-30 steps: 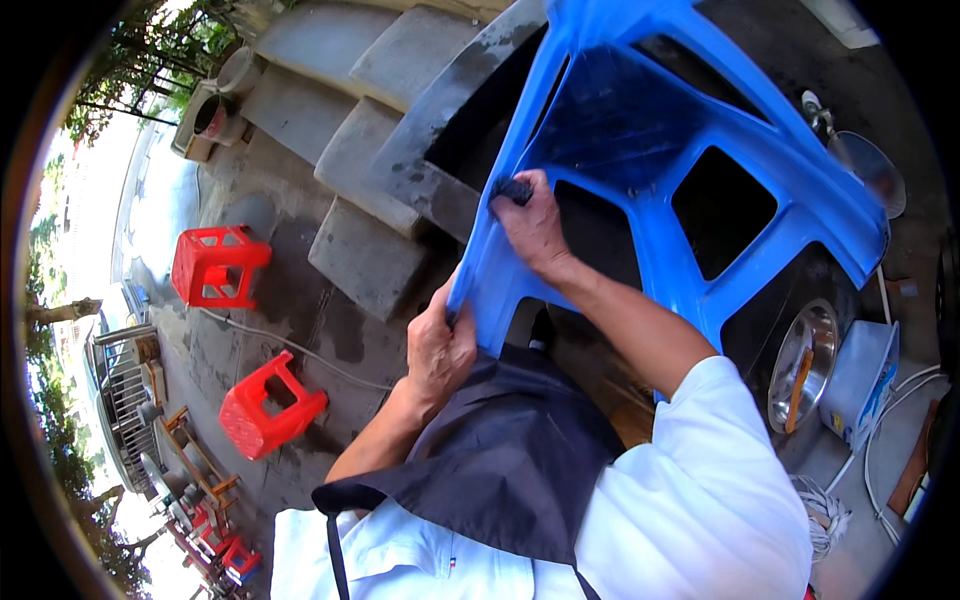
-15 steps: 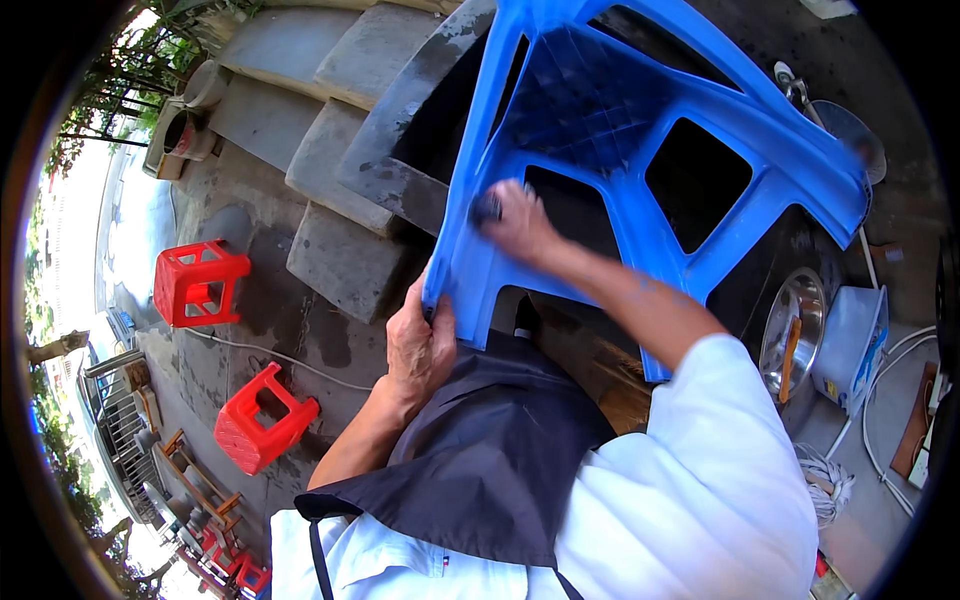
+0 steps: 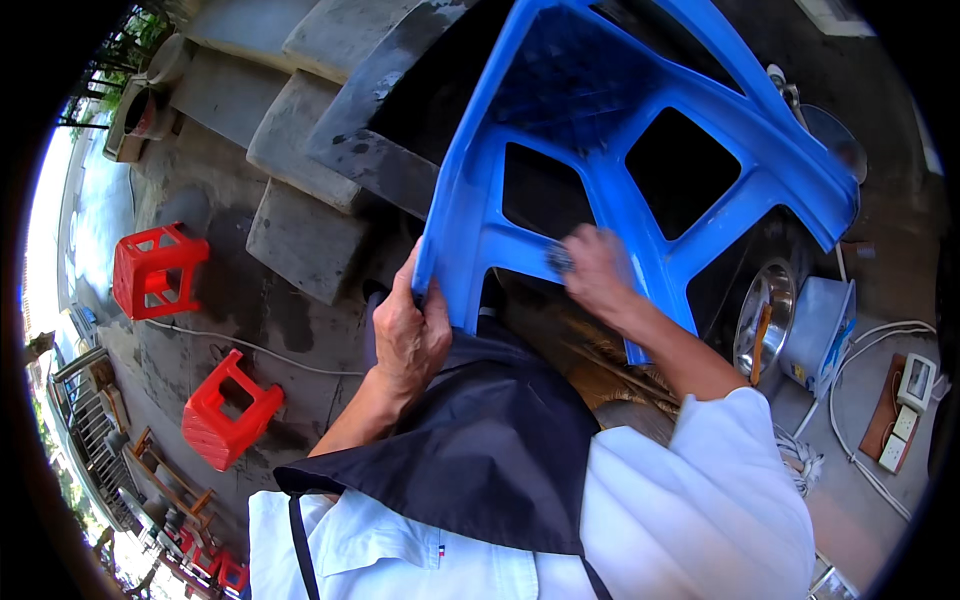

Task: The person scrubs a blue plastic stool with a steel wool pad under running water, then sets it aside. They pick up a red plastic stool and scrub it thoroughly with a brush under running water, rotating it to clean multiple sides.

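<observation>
A large blue plastic stool is tipped on its side before me, its patterned seat underside away from me and its legs toward me. My left hand is closed round the end of its left leg. On the crossbar near that leg, my right hand presses a small grey scourer; motion blurs the hand, and part of the scourer is hidden under the fingers. A dark apron covers my lap below the stool.
Two red stools lie on the wet ground at left, near a thin hose. Concrete steps rise behind. At right are a metal basin with an orange-handled tool, a blue-grey plastic tub, cables and a socket board.
My right hand has moved with the scourer from the left leg, rightward and down onto the crossbar. My left hand keeps its hold on the leg. The view has shifted slightly.
</observation>
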A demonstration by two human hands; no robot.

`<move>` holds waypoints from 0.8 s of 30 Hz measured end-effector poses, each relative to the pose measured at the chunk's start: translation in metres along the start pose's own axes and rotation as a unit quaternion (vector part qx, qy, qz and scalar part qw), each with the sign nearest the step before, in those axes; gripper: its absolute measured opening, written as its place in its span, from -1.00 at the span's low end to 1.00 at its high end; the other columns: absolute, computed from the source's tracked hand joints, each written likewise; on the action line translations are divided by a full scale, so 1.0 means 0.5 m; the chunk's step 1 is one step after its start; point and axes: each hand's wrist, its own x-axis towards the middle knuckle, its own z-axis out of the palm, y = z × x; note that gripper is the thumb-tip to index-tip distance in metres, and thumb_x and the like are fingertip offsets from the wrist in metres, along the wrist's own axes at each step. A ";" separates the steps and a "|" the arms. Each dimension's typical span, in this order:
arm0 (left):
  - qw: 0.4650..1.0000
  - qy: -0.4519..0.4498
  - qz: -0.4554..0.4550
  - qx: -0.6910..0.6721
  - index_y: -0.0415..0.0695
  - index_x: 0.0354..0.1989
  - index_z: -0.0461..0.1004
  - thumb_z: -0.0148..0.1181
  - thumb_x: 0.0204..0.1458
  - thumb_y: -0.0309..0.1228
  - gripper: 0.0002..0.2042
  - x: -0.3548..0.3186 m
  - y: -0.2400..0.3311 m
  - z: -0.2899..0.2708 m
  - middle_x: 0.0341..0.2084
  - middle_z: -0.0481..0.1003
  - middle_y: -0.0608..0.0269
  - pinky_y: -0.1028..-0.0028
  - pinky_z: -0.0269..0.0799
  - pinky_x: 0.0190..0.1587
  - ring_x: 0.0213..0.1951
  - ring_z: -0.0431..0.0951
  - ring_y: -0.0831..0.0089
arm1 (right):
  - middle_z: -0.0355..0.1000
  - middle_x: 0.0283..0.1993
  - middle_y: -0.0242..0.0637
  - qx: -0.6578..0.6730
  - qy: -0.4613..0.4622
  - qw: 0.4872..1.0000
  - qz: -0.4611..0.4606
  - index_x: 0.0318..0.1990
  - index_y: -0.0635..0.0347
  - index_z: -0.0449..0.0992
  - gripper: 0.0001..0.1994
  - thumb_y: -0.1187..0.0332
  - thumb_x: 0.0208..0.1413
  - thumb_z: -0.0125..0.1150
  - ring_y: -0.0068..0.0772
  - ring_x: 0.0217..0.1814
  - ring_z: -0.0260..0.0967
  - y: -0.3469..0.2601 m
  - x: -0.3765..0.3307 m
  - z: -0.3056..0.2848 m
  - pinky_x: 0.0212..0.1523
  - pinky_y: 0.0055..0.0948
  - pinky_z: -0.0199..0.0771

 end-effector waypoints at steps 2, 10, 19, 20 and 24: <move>1.000 0.000 0.003 -0.003 -0.25 0.28 0.36 0.13 0.15 -0.70 -0.53 -0.004 -0.001 0.001 -0.30 0.63 -0.14 0.35 0.58 -0.28 -0.37 0.71 0.15 | 0.38 -0.06 -0.05 -0.017 -0.027 0.997 0.068 -0.17 0.18 0.53 -0.79 0.43 -0.02 0.26 0.06 -0.02 0.33 0.050 -0.053 -0.002 -0.05 -0.02 0.40; 1.000 -0.023 -0.018 0.005 -0.28 0.26 0.38 0.11 0.11 -0.73 -0.52 -0.007 0.005 -0.012 -0.25 0.63 -0.17 0.35 0.59 -0.22 -0.28 0.72 0.11 | 0.35 -0.23 -0.07 0.108 0.155 0.977 -0.101 -0.32 0.20 0.46 -0.83 0.49 -0.12 0.25 0.08 -0.14 0.35 -0.150 0.103 0.031 -0.15 -0.01 0.43; 0.999 0.007 -0.028 -0.034 -0.30 0.24 0.38 0.10 0.12 -0.74 -0.54 -0.012 0.010 0.015 -0.20 0.63 -0.14 0.35 0.59 -0.18 -0.22 0.72 0.14 | 0.37 -0.24 -0.03 0.160 0.083 0.982 -0.060 -0.33 0.22 0.49 -0.87 0.46 -0.06 0.28 0.08 -0.17 0.36 -0.116 0.037 0.000 -0.15 0.00 0.41; 0.999 0.016 -0.012 -0.029 -0.30 0.24 0.38 0.10 0.13 -0.74 -0.54 -0.010 0.008 0.015 -0.22 0.63 -0.13 0.35 0.59 -0.18 -0.23 0.72 0.15 | 0.37 -0.25 -0.03 0.172 0.110 0.975 -0.087 -0.33 0.23 0.49 -0.87 0.46 -0.06 0.29 0.09 -0.18 0.36 -0.137 0.048 -0.001 -0.16 0.00 0.40; 0.999 0.033 0.000 -0.037 -0.29 0.24 0.38 0.09 0.14 -0.74 -0.55 -0.016 0.016 0.027 -0.26 0.63 -0.11 0.36 0.58 -0.19 -0.26 0.71 0.19 | 0.37 -0.28 -0.01 0.164 0.050 0.984 0.055 -0.35 0.22 0.48 -0.88 0.44 -0.05 0.28 0.16 -0.22 0.36 0.034 -0.073 0.031 -0.14 0.00 0.41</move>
